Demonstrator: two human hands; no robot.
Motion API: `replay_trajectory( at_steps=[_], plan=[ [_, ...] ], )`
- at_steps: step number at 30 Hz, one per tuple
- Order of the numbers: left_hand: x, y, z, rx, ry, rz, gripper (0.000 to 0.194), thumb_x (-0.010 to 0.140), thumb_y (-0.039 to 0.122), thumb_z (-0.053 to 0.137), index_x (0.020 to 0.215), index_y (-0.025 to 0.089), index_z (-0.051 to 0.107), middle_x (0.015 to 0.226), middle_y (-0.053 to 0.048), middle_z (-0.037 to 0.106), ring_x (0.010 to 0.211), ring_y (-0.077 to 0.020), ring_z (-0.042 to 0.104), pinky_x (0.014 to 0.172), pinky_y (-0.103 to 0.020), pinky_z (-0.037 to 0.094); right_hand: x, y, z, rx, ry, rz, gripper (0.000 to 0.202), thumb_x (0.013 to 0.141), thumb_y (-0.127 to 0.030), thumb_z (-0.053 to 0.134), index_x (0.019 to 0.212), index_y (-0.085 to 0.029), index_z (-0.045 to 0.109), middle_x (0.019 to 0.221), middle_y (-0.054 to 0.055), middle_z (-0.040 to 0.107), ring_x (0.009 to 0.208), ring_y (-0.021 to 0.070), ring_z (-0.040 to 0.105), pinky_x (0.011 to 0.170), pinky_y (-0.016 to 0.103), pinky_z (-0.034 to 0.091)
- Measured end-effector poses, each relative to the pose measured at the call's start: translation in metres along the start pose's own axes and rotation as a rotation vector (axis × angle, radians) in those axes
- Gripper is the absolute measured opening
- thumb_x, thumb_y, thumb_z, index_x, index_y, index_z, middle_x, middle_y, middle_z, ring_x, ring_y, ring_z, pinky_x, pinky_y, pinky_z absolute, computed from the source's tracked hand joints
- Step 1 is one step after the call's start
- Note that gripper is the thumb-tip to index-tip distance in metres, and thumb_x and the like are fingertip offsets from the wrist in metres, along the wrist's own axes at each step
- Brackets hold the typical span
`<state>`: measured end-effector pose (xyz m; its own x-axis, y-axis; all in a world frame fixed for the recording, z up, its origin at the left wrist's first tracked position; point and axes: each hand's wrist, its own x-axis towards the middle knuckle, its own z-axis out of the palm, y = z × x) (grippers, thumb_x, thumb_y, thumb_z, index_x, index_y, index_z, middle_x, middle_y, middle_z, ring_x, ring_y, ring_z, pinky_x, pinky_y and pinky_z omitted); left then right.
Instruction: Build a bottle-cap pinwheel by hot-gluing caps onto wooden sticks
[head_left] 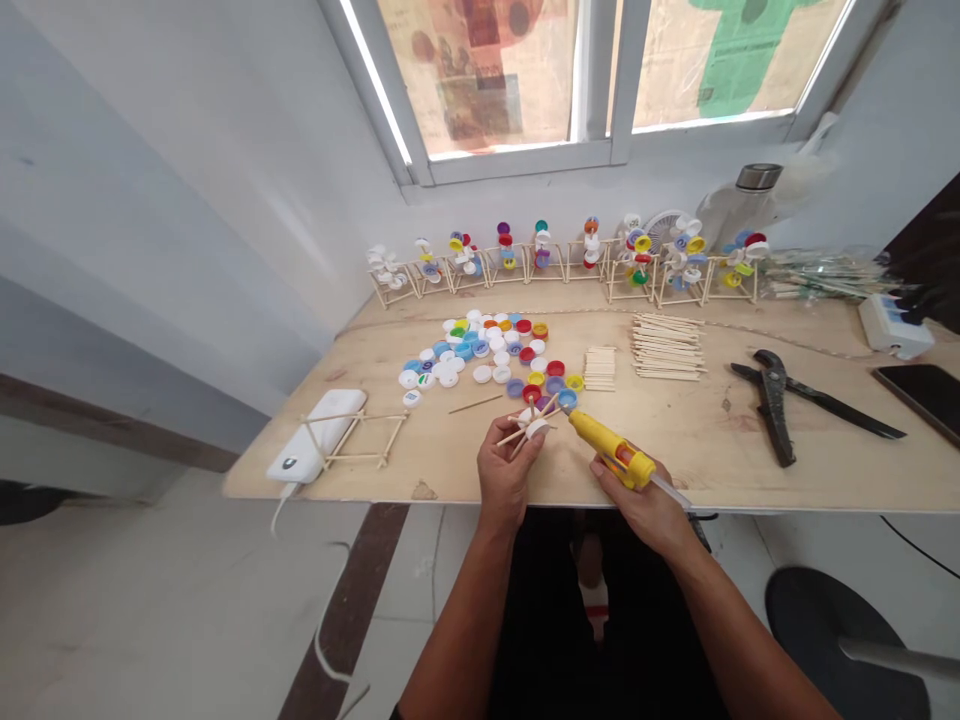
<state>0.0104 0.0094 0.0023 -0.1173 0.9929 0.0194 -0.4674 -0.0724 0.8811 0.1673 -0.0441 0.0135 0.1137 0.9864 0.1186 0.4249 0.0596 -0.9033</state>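
My left hand (504, 470) pinches a small wheel of wooden sticks (517, 437) with white bottle caps (537, 429) on it. A yellow glue gun (611, 447) is gripped in my right hand (645, 505), its nozzle pointing up and left, close to the stick ends. A clear glue stick pokes out of the gun's rear. Just beyond both hands lies a spread of coloured bottle caps (480, 349). One loose stick (475, 404) rests on the table left of the wheel.
The wooden table (435, 480) bears a stick frame (360, 458) against a white power bank (315, 435) at left. Stick piles (667, 347), pliers (774, 405) and a phone (921, 398) lie right. Cap-and-stick models (540, 262) line the back, beside a bottle (742, 205).
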Motion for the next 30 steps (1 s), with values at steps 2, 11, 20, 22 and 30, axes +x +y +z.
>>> replay_trajectory(
  at_steps=[2, 11, 20, 22, 30],
  plan=[
    [-0.0001, 0.0003, 0.0, 0.001, 0.001, -0.001, 0.031, 0.061, 0.021, 0.079, 0.083, 0.018, 0.058, 0.089, -0.001, 0.07, 0.082, -0.0125, 0.065, 0.082, -0.025, 0.048, -0.0002, 0.0004, -0.0001, -0.011, 0.006, 0.0, 0.024, 0.082, -0.042, 0.053, 0.082, -0.02, 0.06, 0.08, 0.003, 0.064, 0.077, 0.0185, 0.06, 0.067, 0.027, 0.045],
    [0.0002, -0.0004, 0.0005, -0.006, 0.006, 0.001, 0.032, 0.06, 0.02, 0.08, 0.083, 0.018, 0.058, 0.089, -0.001, 0.07, 0.082, -0.0128, 0.065, 0.083, -0.025, 0.048, 0.0004, 0.0008, 0.0002, 0.037, -0.003, -0.006, 0.024, 0.082, -0.042, 0.054, 0.079, -0.019, 0.059, 0.079, 0.003, 0.063, 0.076, 0.0178, 0.059, 0.067, 0.027, 0.046],
    [-0.0005, 0.0014, 0.0016, -0.004, -0.008, -0.014, 0.03, 0.061, 0.02, 0.079, 0.083, 0.018, 0.058, 0.085, 0.0, 0.069, 0.078, -0.0107, 0.064, 0.079, -0.022, 0.048, 0.0004, -0.0004, -0.0015, 0.019, -0.039, 0.002, 0.025, 0.082, -0.043, 0.054, 0.081, -0.019, 0.059, 0.078, 0.002, 0.063, 0.076, 0.0178, 0.059, 0.069, 0.027, 0.046],
    [-0.0004, 0.0018, 0.0018, 0.006, -0.002, -0.007, 0.031, 0.06, 0.021, 0.08, 0.083, 0.018, 0.058, 0.086, -0.001, 0.069, 0.079, -0.0116, 0.065, 0.079, -0.023, 0.048, 0.0009, 0.0002, -0.0012, 0.038, -0.043, -0.001, 0.024, 0.083, -0.043, 0.054, 0.082, -0.019, 0.059, 0.079, 0.002, 0.063, 0.077, 0.0179, 0.059, 0.069, 0.027, 0.045],
    [0.0005, 0.0007, 0.0011, 0.039, -0.001, 0.011, 0.032, 0.06, 0.024, 0.08, 0.084, 0.018, 0.059, 0.085, -0.001, 0.069, 0.078, -0.0125, 0.064, 0.077, -0.024, 0.049, 0.0013, -0.0008, -0.0021, 0.023, -0.037, -0.009, 0.023, 0.083, -0.041, 0.055, 0.081, -0.019, 0.059, 0.078, 0.002, 0.063, 0.077, 0.0176, 0.059, 0.07, 0.027, 0.045]
  ],
)
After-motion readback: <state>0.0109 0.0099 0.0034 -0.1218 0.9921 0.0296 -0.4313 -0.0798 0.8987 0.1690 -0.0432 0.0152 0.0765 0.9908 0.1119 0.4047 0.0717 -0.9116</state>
